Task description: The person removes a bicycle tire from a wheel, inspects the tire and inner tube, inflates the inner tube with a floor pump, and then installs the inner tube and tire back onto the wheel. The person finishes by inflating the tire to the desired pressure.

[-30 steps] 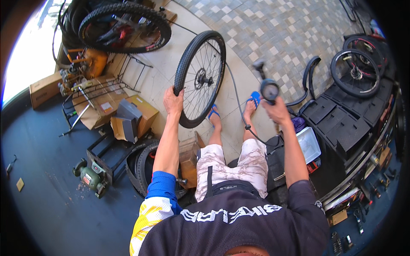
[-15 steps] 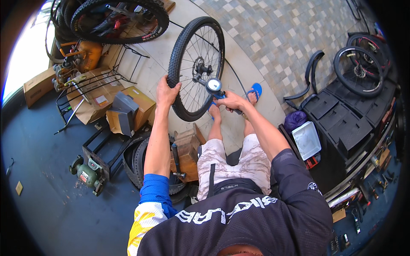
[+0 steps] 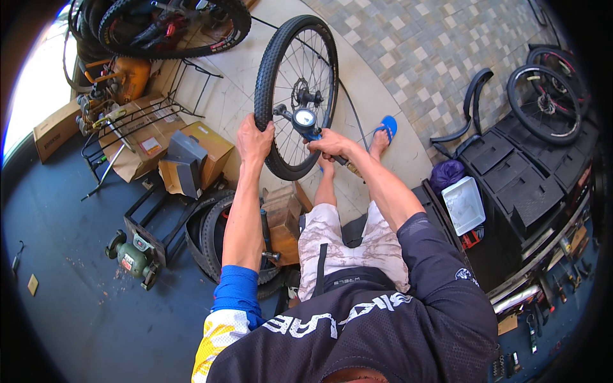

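Note:
In front of me stands a bicycle wheel [image 3: 262, 86] with a black knobby tyre, slightly tilted. My left hand [image 3: 255, 139] is closed around the near left side of the tyre. A tyre inflator with a round dial gauge [image 3: 304, 117] sits in my right hand [image 3: 336, 143], whose fingers wrap its handle. Its head end lies in front of the spokes, close to the rim; I cannot tell whether it is on the valve. A brass fitting [image 3: 351, 168] shows below my right hand. The hub [image 3: 305, 97] with a disc rotor is at the wheel's middle.
A dark hose [image 3: 352, 108] crosses the floor behind the wheel. Cardboard boxes [image 3: 214, 148], a black rack, loose tyres [image 3: 207, 239] and a green bench grinder [image 3: 133, 257] lie left. On the right are a white tub [image 3: 463, 204], black panels and a smaller wheel [image 3: 544, 105].
The inflator and my right hand have moved left, bringing the gauge nearer the tyre's left side. My left hand still grips the tyre, and the wheel has turned slightly.

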The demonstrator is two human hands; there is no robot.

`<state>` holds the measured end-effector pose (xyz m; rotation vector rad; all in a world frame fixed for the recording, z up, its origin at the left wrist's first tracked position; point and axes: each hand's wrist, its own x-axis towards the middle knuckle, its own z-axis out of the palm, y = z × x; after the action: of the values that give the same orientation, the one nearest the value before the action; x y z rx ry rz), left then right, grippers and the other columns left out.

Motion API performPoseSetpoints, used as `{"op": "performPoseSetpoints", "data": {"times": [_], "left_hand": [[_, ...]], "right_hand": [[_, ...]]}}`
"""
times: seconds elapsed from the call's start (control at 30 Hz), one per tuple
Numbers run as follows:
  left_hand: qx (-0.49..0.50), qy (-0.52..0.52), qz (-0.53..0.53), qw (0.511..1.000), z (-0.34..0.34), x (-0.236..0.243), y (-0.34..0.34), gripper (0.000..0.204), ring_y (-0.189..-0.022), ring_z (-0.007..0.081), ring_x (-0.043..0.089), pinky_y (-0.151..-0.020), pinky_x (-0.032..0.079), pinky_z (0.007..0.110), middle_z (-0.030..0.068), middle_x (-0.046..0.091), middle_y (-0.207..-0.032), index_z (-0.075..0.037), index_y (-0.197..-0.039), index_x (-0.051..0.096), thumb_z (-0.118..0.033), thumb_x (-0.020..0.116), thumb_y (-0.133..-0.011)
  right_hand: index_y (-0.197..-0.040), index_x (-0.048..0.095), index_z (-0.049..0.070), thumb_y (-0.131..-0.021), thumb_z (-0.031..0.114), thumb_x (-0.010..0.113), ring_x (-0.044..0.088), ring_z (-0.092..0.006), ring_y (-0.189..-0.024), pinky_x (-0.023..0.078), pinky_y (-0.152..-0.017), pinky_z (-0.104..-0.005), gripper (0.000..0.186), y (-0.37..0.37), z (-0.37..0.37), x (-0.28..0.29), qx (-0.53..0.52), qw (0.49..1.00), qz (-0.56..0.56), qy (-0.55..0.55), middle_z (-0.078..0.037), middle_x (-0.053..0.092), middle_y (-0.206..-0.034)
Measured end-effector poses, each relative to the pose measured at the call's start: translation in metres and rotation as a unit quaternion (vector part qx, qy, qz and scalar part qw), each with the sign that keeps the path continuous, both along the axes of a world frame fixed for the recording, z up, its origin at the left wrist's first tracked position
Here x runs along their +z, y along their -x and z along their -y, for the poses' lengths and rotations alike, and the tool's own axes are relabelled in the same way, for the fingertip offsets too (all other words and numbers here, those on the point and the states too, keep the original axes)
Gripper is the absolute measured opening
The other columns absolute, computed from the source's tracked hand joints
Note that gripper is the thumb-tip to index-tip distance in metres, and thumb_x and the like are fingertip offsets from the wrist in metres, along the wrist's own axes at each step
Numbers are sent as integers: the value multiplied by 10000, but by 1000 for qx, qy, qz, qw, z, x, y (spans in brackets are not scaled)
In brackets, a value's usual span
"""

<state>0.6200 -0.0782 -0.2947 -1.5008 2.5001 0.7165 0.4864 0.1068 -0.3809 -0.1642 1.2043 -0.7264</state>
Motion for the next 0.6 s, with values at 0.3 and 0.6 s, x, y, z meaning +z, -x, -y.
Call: {"op": "performPoseSetpoints", "data": {"times": [0.3, 0.6], "left_hand": [[-9, -8, -17, 1000, -5, 2, 10, 402, -955, 455, 673, -838, 529, 503, 259, 700, -991, 20, -1076, 659, -275, 792, -837], [-9, -21, -10, 1000, -13, 7, 19, 363, -968, 468, 668, -824, 526, 521, 255, 698, -1015, 16, -1057, 646, -245, 784, -846]], "right_hand": [[-940, 700, -30, -785, 194, 736, 518, -140, -441, 420, -393, -333, 274, 3, -6, 10, -1, 1000, 22, -12, -54, 560, -579], [-808, 652, -43, -772, 242, 741, 530, -168, -407, 438, -364, -355, 302, 10, -17, 11, 16, 1000, -13, 21, -83, 552, -543]]}}
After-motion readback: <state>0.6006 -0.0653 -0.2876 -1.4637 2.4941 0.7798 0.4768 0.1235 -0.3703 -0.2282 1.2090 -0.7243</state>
